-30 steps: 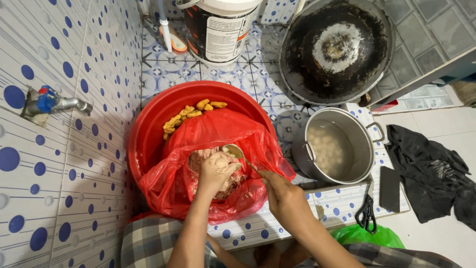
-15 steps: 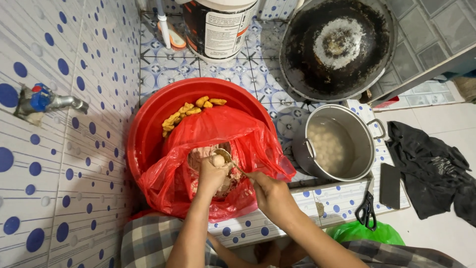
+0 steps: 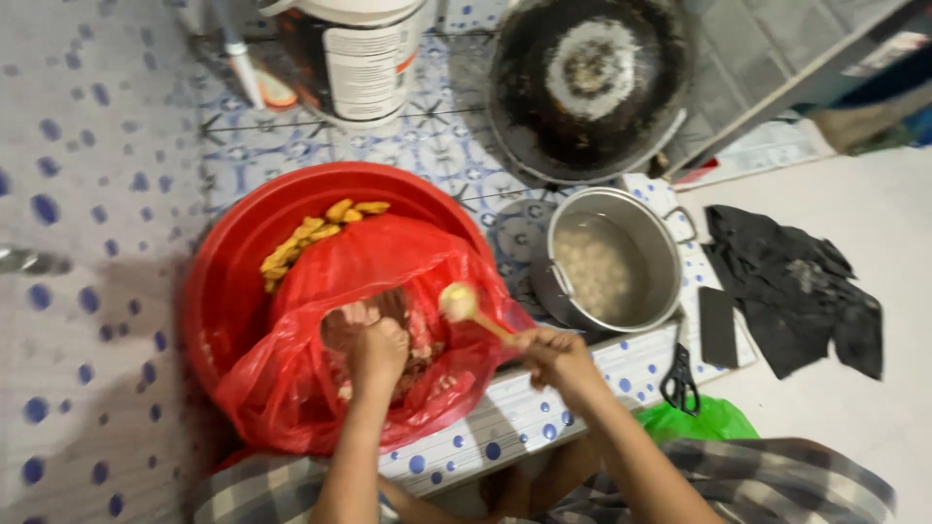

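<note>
- Two hands work low in the middle of the frame: the left hand (image 3: pixel 377 351) is clenched down inside the open mouth of a red plastic bag (image 3: pixel 364 340), closed on the pale minced mixture (image 3: pixel 417 342) there.
- Just right of it, the right hand (image 3: pixel 555 357) grips a wooden spoon (image 3: pixel 478 313) by its handle; the spoon's bowl carries a round pale lump and is raised above the bag's right rim.
- Beneath the hands, the blue-dotted counter (image 3: pixel 544 417) ends in an edge at the lower middle; the bag hangs close to that edge, with little bare room beside it.
- Around the bag sits a red basin (image 3: pixel 233 281), with yellow pieces (image 3: pixel 311 233) lying at its far side.
- Right of the basin, just beside the bag, stands a steel pot (image 3: pixel 612 262) of cloudy water with pale balls; scissors (image 3: pixel 680 380) and a dark flat block (image 3: pixel 718 326) lie near the counter's right edge.
- Farther off, at the top, a black wok (image 3: pixel 592 82) and a white bucket (image 3: pixel 354 53) stand; open floor spreads at the right, with a dark cloth (image 3: pixel 796 286) on it.
- Compared with half a second ago, the spoon has lifted out of the bag with its lump and swung toward the pot.
</note>
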